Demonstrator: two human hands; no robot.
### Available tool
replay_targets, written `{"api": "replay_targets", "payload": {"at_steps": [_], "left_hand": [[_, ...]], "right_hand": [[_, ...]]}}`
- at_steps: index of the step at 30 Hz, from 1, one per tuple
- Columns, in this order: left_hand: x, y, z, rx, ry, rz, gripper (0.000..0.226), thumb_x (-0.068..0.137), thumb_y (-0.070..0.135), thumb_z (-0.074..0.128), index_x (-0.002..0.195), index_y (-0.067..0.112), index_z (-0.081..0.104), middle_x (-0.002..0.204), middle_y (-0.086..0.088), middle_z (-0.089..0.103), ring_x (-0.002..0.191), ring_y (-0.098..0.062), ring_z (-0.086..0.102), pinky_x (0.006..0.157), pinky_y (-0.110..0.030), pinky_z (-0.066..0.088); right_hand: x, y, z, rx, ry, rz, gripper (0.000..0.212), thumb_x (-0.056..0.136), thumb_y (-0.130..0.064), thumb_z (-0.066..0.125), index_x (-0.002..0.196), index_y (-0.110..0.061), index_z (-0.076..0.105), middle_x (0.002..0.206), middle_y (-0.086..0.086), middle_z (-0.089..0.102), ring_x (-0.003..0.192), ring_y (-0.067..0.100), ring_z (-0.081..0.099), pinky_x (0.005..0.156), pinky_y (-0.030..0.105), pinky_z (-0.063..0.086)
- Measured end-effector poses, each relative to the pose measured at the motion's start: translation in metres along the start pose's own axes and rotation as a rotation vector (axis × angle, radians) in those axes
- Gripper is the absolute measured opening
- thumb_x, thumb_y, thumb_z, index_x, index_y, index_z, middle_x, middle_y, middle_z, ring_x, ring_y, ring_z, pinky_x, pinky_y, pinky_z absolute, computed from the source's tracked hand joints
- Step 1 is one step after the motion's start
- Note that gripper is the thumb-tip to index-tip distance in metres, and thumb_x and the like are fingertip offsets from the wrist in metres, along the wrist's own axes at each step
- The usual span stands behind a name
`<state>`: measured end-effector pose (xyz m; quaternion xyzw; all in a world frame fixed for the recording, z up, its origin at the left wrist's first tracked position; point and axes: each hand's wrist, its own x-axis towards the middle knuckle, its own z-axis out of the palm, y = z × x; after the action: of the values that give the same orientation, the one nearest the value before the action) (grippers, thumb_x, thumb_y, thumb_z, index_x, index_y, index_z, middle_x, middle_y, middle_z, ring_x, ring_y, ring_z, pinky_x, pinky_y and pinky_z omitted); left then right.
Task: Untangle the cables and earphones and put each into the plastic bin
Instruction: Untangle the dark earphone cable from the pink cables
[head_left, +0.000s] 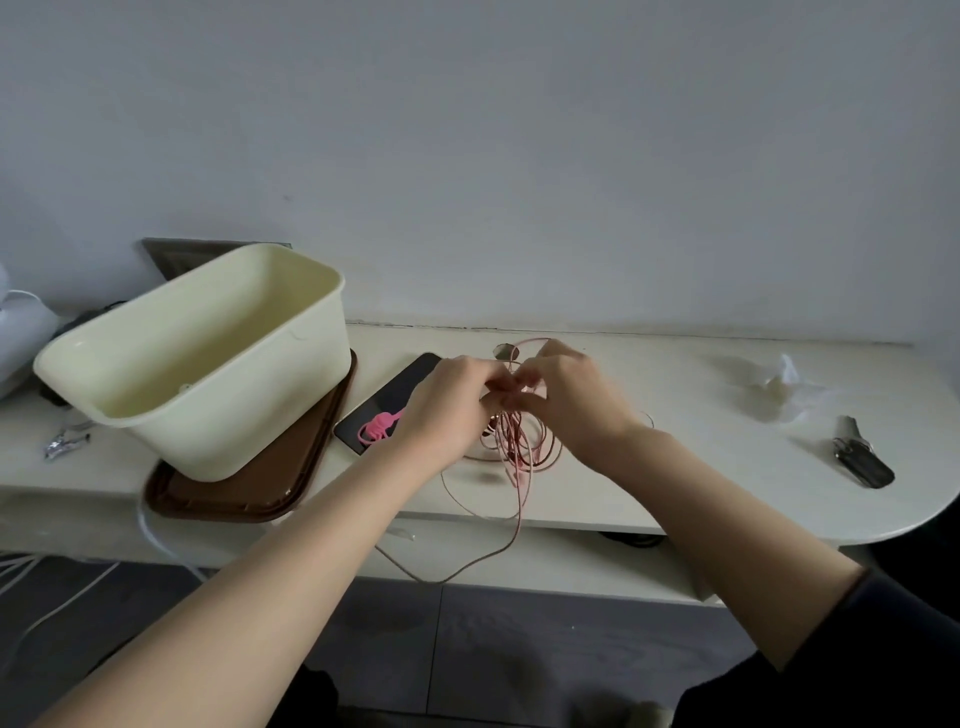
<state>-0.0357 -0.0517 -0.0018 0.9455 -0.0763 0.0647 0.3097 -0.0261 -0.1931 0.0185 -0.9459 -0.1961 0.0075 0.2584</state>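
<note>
Untangling the pink cable (519, 447) knot.
The left hand (447, 400) and right hand (571, 395) pinch it with curled fingers (535, 364); loops dangle below them. Next, tease 1 strand free.

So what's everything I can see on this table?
plastic bin: one, cream, on the tray, left.
tray: one, brown, table's left part.
phone: one, black, between tray and hands.
pink item: one, small, on the phone.
tangled cable: one bundle, pinkish, held over the table, a loop hanging past its front edge.
clear wrapper: one, crumpled, right.
dark keyring: one, far right.
table: one, white.
left hand: pinches the cable.
right hand: pinches the cable.
</note>
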Motion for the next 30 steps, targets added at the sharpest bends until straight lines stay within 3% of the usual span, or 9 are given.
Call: {"api": "replay_targets", "payload": {"at_steps": [4,6,10,14,17,21,26,30], "left_hand": [[-0.003,0.002,0.003,-0.122,0.011,-0.027,0.002,0.086,0.019,0.068,0.087,0.018,0.066,0.071,0.016,0.057,0.053,0.009,0.049,0.055,-0.007,0.034],[-0.005,0.007,0.006,-0.16,0.013,-0.066,0.012,0.084,0.015,0.069,0.091,0.018,0.06,0.069,0.018,0.05,0.054,0.009,0.048,0.056,-0.004,0.034],[-0.003,0.006,0.009,-0.229,0.043,-0.142,0.032,0.08,0.011,0.072,0.106,0.013,0.054,0.089,0.008,0.059,0.06,0.005,0.046,0.059,-0.004,0.037],[0.0,-0.002,0.002,-0.171,0.059,-0.172,0.01,0.079,0.012,0.073,0.087,0.009,0.067,0.071,0.01,0.057,0.06,0.004,0.046,0.056,-0.001,0.035],[0.003,-0.004,-0.001,-0.145,0.046,-0.189,0.011,0.077,0.015,0.075,0.08,0.009,0.067,0.062,0.011,0.052,0.057,0.001,0.045,0.053,-0.004,0.035],[0.004,-0.008,-0.002,-0.159,0.016,-0.197,0.014,0.079,0.024,0.075,0.078,0.014,0.065,0.062,0.012,0.054,0.058,0.0,0.047,0.052,-0.006,0.035],[0.002,-0.006,-0.011,-0.494,0.034,-0.191,0.012,0.087,0.019,0.065,0.086,0.008,0.068,0.069,0.008,0.062,0.059,0.006,0.053,0.061,-0.006,0.038],[-0.002,-0.01,-0.008,-0.267,-0.065,-0.173,0.036,0.092,0.033,0.059,0.076,0.001,0.068,0.063,-0.006,0.056,0.06,-0.011,0.044,0.057,-0.022,0.032]], "right_hand": [[0.004,0.005,-0.003,0.032,0.044,0.023,0.022,0.091,-0.025,0.059,0.092,-0.007,0.072,0.092,-0.001,0.046,0.089,0.027,0.056,0.08,0.041,0.046],[0.003,0.005,-0.004,0.019,0.07,0.024,0.023,0.092,-0.025,0.058,0.091,-0.007,0.071,0.096,0.003,0.05,0.086,0.027,0.056,0.077,0.041,0.047],[0.002,0.004,-0.005,0.079,0.148,0.025,0.021,0.095,-0.024,0.053,0.097,-0.01,0.069,0.106,0.006,0.054,0.087,0.026,0.058,0.077,0.037,0.047],[0.002,0.006,-0.009,0.16,0.216,0.057,0.023,0.096,-0.022,0.049,0.084,-0.009,0.063,0.102,0.005,0.05,0.081,0.025,0.055,0.08,0.034,0.044],[0.002,0.007,-0.01,0.206,0.264,0.061,0.021,0.097,-0.02,0.047,0.077,-0.02,0.054,0.1,0.002,0.045,0.076,0.019,0.051,0.077,0.027,0.04],[0.006,0.01,-0.009,0.179,0.285,0.097,0.022,0.099,-0.021,0.042,0.088,-0.011,0.058,0.106,0.006,0.047,0.08,0.026,0.056,0.081,0.037,0.045],[0.006,0.026,-0.01,-0.153,0.092,0.182,0.028,0.098,-0.029,0.044,0.108,-0.011,0.063,0.115,0.011,0.045,0.104,0.031,0.05,0.085,0.037,0.045],[0.002,0.026,-0.005,-0.452,-0.098,0.139,0.031,0.095,-0.035,0.052,0.118,-0.018,0.061,0.123,0.009,0.047,0.119,0.027,0.039,0.094,0.034,0.037]]}}
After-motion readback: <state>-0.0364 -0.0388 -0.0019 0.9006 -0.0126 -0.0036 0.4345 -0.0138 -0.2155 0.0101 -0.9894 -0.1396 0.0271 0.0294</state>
